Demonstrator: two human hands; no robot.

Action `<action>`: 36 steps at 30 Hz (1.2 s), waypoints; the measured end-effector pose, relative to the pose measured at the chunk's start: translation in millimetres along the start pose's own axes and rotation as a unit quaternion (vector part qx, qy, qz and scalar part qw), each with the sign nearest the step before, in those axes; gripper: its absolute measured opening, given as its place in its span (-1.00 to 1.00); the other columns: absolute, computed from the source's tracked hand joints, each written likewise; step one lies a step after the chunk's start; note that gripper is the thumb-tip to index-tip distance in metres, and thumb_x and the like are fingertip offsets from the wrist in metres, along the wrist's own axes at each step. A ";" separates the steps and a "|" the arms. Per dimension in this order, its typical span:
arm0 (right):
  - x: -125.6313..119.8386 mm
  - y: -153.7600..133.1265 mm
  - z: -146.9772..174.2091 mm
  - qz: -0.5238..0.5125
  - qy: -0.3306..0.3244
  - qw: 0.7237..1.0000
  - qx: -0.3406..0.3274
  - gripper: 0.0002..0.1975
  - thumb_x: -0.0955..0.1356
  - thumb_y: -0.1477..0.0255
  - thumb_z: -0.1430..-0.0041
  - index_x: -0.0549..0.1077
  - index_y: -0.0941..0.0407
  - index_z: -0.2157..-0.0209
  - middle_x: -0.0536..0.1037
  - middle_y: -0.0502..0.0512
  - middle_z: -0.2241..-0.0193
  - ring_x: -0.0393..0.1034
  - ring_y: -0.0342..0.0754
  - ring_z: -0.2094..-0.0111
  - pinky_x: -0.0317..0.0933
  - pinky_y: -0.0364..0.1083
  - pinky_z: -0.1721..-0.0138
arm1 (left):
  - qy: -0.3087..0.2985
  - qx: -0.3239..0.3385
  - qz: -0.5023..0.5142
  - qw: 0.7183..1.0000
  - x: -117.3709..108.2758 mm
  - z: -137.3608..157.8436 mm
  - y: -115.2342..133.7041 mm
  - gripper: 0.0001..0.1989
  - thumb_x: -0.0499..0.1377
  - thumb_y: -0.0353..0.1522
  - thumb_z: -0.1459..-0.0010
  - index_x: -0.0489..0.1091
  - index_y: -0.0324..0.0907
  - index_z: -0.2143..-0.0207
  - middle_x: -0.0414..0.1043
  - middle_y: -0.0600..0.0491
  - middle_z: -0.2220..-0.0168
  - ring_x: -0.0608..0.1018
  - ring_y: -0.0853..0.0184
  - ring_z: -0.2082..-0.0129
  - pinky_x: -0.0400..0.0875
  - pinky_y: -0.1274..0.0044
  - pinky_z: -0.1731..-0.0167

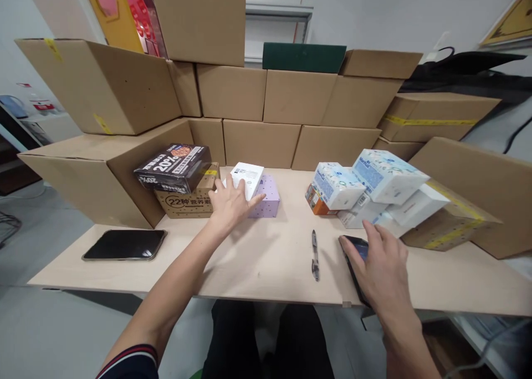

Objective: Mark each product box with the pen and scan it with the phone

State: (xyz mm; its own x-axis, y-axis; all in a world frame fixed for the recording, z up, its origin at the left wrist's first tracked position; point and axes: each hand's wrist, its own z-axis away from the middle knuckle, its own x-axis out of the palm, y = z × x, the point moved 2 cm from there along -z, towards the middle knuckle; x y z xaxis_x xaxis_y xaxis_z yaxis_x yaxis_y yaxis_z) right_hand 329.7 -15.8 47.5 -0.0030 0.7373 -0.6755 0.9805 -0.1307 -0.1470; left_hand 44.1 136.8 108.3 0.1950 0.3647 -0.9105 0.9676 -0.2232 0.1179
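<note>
My left hand (230,201) reaches out with fingers spread over a white box (248,178), which rests against or on a lilac dotted box (271,199). Whether the fingers press on the white box I cannot tell. My right hand (384,262) is over a dark phone (353,268) near the table's front edge, thumb and fingers apart; the hand hides much of the phone. Between the hands, nearer the right one, lies a pen (315,255). Beyond my right hand are packs of tissues (384,174), stacked on white boxes (419,207) and an orange-brown box (318,201).
Another phone (124,245) lies on the table (257,273) at the left. A black printed box (174,167) sits on a brown carton (187,204). Large cardboard boxes (261,146) wall in the back, with more at the left (78,185) and right (477,185).
</note>
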 end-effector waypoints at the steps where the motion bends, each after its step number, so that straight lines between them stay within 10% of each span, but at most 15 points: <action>1: 3.3 -1.9 -16.1 0.012 0.003 1.000 -0.007 -0.33 0.18 0.00 -0.30 0.32 0.24 -0.19 0.35 0.50 -0.04 0.23 0.29 -0.09 0.19 0.26 -0.02 | 0.005 0.009 -0.001 1.000 2.5 0.4 -0.3 -0.20 -0.06 0.24 -0.13 0.41 -0.20 -0.06 0.23 -0.36 -0.18 0.31 -0.32 -0.05 0.29 0.00 0.13; 8: 45.3 -11.8 -106.6 0.080 -0.133 0.983 0.094 -0.26 0.26 0.03 -0.26 0.13 0.20 -0.30 0.12 0.66 -0.18 0.36 0.41 0.01 0.24 0.20 0.16 | 0.111 0.061 0.015 0.992 17.6 8.4 -6.9 -0.29 0.03 0.13 -0.19 0.28 -0.14 -0.21 0.22 -0.30 -0.24 0.28 -0.27 -0.13 0.17 0.06 0.02; 13: 59.2 -13.0 -116.7 0.042 -0.197 0.969 0.139 -0.35 0.24 0.07 -0.27 0.17 0.08 -0.29 0.13 0.55 -0.13 0.44 0.31 0.14 0.25 0.20 0.17 | 0.253 0.367 0.056 0.893 34.7 47.3 3.6 -0.62 0.16 -0.15 -0.22 0.43 -0.15 0.00 0.52 -0.12 0.07 0.46 0.06 0.12 0.23 0.30 0.21; 18: 60.5 -4.1 -109.9 -0.022 -0.160 0.974 0.161 -0.42 0.26 0.21 -0.26 0.22 0.07 -0.27 0.08 0.49 -0.16 0.29 0.40 -0.09 0.23 0.27 0.01 | 0.201 0.473 0.125 0.849 54.3 66.3 6.8 -0.80 0.15 -0.28 -0.24 0.47 -0.20 0.19 0.54 -0.03 0.37 0.46 0.25 0.36 0.22 0.40 0.38; 24: 17.3 -8.3 -57.3 -0.175 -0.061 0.979 0.081 -0.45 0.29 0.18 -0.25 0.28 0.05 -0.23 0.22 0.34 -0.11 0.18 0.26 -0.21 0.32 0.20 -0.03 | 0.103 0.333 0.326 0.879 57.3 60.6 -5.9 -0.71 0.03 -0.27 -0.33 0.52 -0.20 0.19 0.59 -0.04 0.31 0.53 0.28 0.33 0.37 0.41 0.29; 28: -3.9 -32.3 -14.6 -0.224 -0.128 0.962 -0.087 -0.56 0.27 0.26 -0.31 0.30 -0.07 -0.21 0.19 0.22 -0.23 0.17 0.17 -0.25 0.21 0.18 -0.19 | 0.040 0.156 0.447 0.880 57.3 56.9 -17.5 -0.51 -0.18 -0.21 -0.43 0.45 -0.23 -0.04 0.59 -0.08 0.17 0.58 0.27 0.24 0.46 0.45 0.25; 32: 14.6 -53.4 2.0 -0.258 -0.213 0.929 -0.159 -0.61 0.23 0.38 -0.35 0.35 -0.10 -0.18 0.12 0.15 -0.31 0.15 0.11 -0.29 0.23 0.12 -0.21 | -0.131 0.035 0.498 0.856 55.1 51.3 -23.1 -0.34 -0.25 -0.03 -0.40 0.50 -0.23 0.00 0.61 -0.07 0.17 0.60 0.26 0.33 0.45 0.50 0.38; 36: 37.4 -55.7 6.8 -0.313 -0.222 0.919 -0.091 -0.53 0.27 0.33 -0.32 0.26 -0.09 -0.25 0.13 0.15 -0.33 0.16 0.11 -0.29 0.25 0.14 -0.20 | -0.166 0.046 0.440 0.881 48.0 46.9 -24.7 -0.33 -0.22 0.03 -0.37 0.55 -0.18 0.22 0.61 -0.04 0.21 0.58 0.26 0.38 0.39 0.50 0.36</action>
State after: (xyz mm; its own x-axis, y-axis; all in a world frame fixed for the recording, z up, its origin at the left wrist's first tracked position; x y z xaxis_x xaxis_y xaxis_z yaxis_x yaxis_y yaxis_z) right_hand 273.6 14.6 25.5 -0.6187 0.2820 -0.7333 0.7754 0.3697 -0.5120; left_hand 22.0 117.4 43.1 0.7909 -0.2677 -0.5503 0.4456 -0.3645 0.8177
